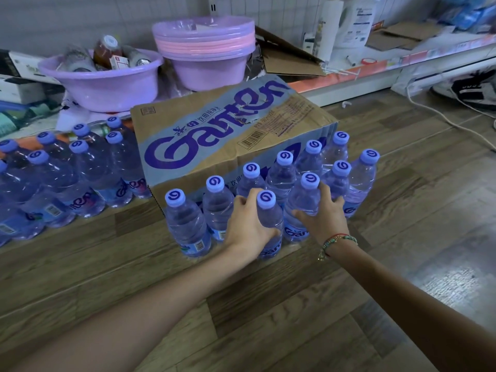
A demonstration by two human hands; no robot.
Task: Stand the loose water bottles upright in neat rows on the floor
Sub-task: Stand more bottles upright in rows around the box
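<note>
Fingers of the left hand (248,224) and right hand (323,214) each grasp an upright bottle on wood-plank floor (335,304), before a carton (228,140) and shelving (375,68).

My left hand (248,224) wraps around a bottle (269,224) standing on the floor (402,237). Just to its right, my right hand (326,216) holds a second bottle (303,208). Both stand in the front of two rows of upright bottles (281,173). Directly behind these rows sits a cardboard case (220,132). Left of the case stands another group of upright bottles (67,173). Behind the case, a basin (104,84) holding containers sits left of a stack of basins (206,52). A shelf (402,63) runs along the right, further back.
</note>
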